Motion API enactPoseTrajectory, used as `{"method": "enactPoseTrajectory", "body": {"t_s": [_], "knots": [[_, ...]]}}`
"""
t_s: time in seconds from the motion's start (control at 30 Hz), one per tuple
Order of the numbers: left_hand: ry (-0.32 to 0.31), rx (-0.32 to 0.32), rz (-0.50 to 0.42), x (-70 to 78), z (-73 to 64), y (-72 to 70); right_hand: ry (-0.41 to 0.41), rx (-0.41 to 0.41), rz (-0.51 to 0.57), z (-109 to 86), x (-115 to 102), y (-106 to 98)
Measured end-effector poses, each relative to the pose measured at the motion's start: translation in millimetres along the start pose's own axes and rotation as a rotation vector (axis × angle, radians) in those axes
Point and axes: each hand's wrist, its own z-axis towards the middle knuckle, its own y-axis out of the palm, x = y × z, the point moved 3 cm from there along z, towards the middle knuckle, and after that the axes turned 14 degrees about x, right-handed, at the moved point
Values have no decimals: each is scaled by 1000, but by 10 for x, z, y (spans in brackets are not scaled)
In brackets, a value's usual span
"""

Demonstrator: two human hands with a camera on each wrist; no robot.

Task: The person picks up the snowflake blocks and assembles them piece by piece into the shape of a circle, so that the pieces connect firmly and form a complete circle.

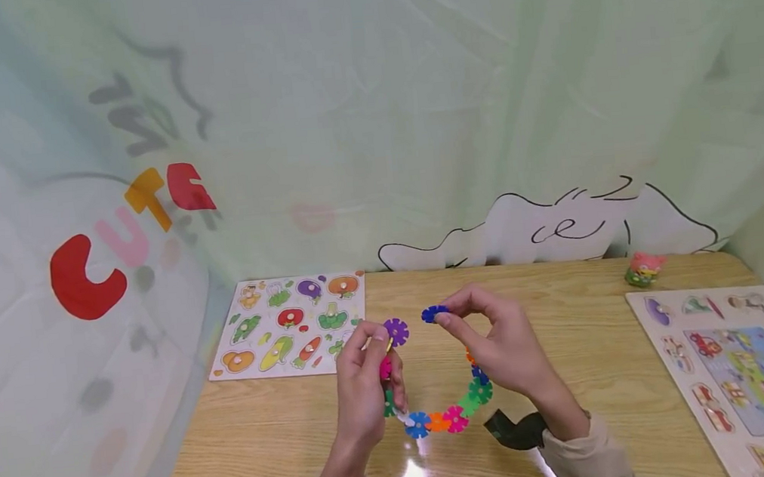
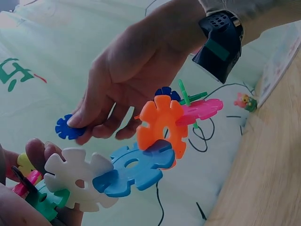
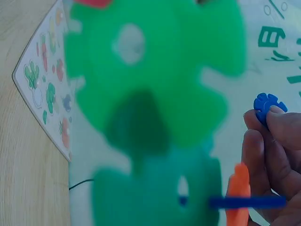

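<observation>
A chain of slotted, flower-shaped plastic discs (image 1: 418,425) in several colours sags in a curve between the two hands. My left hand (image 1: 359,384) grips its left end, with a purple disc (image 1: 396,332) sticking up at the fingertips. Between thumb and index finger, my right hand (image 1: 503,338) pinches a dark blue disc (image 3: 266,106), level with the purple one and a short gap to its right. The chain's other end, near an orange disc (image 3: 239,193), runs up by the right palm and is partly hidden there. White and blue discs (image 2: 134,167) hang close to the left fingers.
A vegetable puzzle board (image 1: 252,318) lies at the table's back left. Another picture puzzle board (image 1: 685,318) lies at the right, with a small pink and green figurine (image 1: 645,269) behind it. A printed curtain (image 1: 371,118) hangs behind the wooden table (image 1: 564,291).
</observation>
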Motion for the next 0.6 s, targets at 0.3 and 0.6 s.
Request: {"method": "enactPoseTrajectory", "body": {"t_s": [0.3,0.6], "knots": [[21,-18,-14,35,-26,25,-49,-52,32,-40,-37,117],[60,-46,22,71,-49,39,-68,-30,29,-62,-76,153]]}}
